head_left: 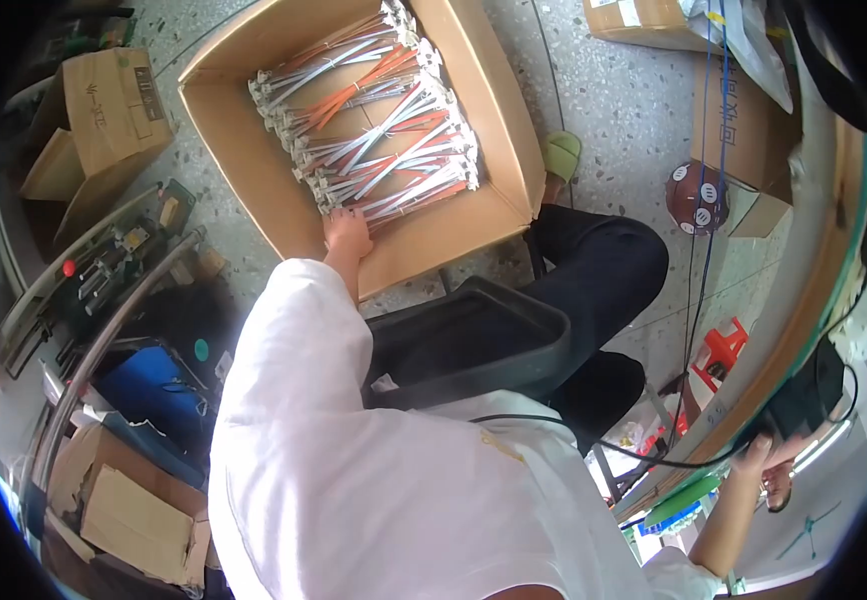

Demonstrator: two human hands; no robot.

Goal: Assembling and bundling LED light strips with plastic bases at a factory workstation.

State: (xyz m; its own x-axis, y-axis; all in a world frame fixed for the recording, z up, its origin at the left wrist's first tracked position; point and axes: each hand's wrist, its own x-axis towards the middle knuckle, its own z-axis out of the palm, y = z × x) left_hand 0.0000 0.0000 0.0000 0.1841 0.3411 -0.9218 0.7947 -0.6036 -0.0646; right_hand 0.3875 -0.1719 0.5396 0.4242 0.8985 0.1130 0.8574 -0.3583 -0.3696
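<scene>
Cardboard box open above; walls block sideways entry. Wire bundles crowd middle. Some room between bundles and near wall, by left hand; depth hard to judge. Black tray just outside near wall. Cable crosses toward right hand.

Open cardboard box, white and orange wire bundles lying crosswise inside

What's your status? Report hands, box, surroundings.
Left hand inside box, at wire bundles. Right hand near table edge, grip unclear. Black tray near box.
</scene>
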